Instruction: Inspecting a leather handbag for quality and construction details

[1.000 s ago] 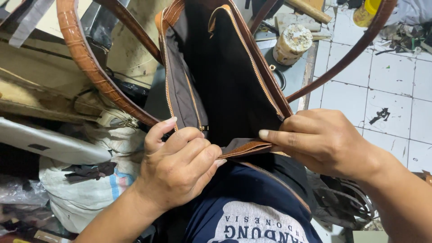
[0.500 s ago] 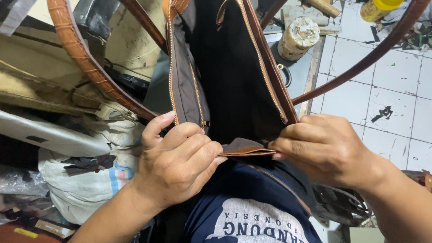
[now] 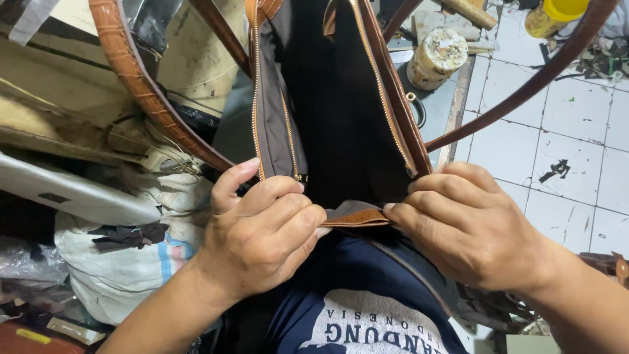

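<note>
In the head view, a dark brown fabric handbag with tan leather trim and gold zippers (image 3: 341, 111) lies open between the person's hands, its long axis running away from the body toward the top of the picture, the mouth gaping toward the camera and its near end resting over the lap. Its tan leather handles (image 3: 131, 85) arc out to the left and right. The left hand (image 3: 262, 236) is curled, knuckles up, thumb raised against the left zipper edge, fingers pinching the left end of a small brown leather tab (image 3: 354, 214) at the bag's near end. The right hand (image 3: 468, 229) comes in from the lower right, fingers bent, fingertips pinching the tab's right end. The two hands sit close, nearly meeting over the tab. Compared with half a second ago, the hands keep the same grip and the bag hangs almost unchanged, the view only a touch shifted. To the left sits a white woven sack (image 3: 124, 262); on the white tiled floor (image 3: 576, 164) at right stands a glue-crusted round tin (image 3: 437, 58) beside a yellow-capped bottle (image 3: 555, 13).
</note>
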